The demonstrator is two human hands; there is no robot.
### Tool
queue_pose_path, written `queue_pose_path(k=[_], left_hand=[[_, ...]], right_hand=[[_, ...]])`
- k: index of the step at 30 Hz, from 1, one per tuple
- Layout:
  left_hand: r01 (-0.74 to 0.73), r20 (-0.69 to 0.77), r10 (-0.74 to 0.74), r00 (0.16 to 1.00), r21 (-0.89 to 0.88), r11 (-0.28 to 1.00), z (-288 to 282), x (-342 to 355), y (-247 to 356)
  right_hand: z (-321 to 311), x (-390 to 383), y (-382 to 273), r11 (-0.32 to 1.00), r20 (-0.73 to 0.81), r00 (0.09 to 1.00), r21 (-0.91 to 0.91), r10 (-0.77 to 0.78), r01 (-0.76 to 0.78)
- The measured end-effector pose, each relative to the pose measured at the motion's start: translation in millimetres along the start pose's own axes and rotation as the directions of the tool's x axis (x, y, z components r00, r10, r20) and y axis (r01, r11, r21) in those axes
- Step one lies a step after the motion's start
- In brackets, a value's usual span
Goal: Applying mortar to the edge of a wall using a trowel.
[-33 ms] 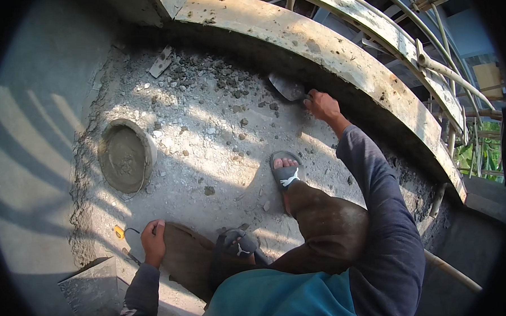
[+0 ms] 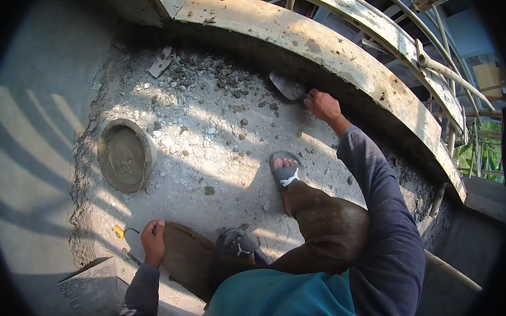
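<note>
My right hand [image 2: 322, 106] is closed round the handle of a trowel [image 2: 288, 87]. Its grey blade points left, low beside the base of the curved concrete wall [image 2: 339, 55]. My left hand [image 2: 153, 241] is beside my left knee with its fingers curled in; whether anything is inside them is hidden. Just left of that hand lies a yellow tape measure [image 2: 119, 231] with a dark cord loop. A round bucket [image 2: 151, 153] with wet grey mortar [image 2: 126, 158] in it stands further off, by the left wall.
Crumbled mortar and small stones [image 2: 221, 80] litter the rough floor. A flat offcut [image 2: 160, 61] lies at the far left. At the lower left stands a grey, box-like thing [image 2: 95, 286]. Bamboo poles [image 2: 452, 76] rise beyond the curved wall. My sandalled foot [image 2: 287, 168] is mid-floor.
</note>
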State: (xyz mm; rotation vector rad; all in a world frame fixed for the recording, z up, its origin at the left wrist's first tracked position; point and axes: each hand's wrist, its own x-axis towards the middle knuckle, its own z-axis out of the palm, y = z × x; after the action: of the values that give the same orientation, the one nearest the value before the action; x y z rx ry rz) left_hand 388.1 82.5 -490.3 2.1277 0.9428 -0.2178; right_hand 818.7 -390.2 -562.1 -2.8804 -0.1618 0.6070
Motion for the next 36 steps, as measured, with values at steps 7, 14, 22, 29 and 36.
queue_pose_path(k=[7,14,22,29,36], left_hand=[[0.006,0.002,-0.006,1.000,0.023,1.000,2,3,7],[-0.018,0.013,0.017,1.000,0.034,0.999,4,6,7],[-0.032,0.013,0.032,0.999,0.039,0.999,1,1,13],[-0.015,-0.025,0.015,1.000,0.009,1.000,-6,-10,4],[0.011,-0.063,-0.011,0.998,-0.006,1.000,-8,-24,9]], right_hand=[[0,-27,4,0.997,-0.182,0.982,0.044,-0.051,0.060],[-11,-57,-10,0.995,-0.296,0.950,-0.025,-0.101,0.098],[-39,-108,-75,0.889,0.013,0.890,0.048,-0.456,0.455],[-70,-116,-138,0.657,0.321,0.574,0.329,-0.753,0.678],[-99,10,-126,0.803,0.362,0.812,0.561,-0.458,0.203]])
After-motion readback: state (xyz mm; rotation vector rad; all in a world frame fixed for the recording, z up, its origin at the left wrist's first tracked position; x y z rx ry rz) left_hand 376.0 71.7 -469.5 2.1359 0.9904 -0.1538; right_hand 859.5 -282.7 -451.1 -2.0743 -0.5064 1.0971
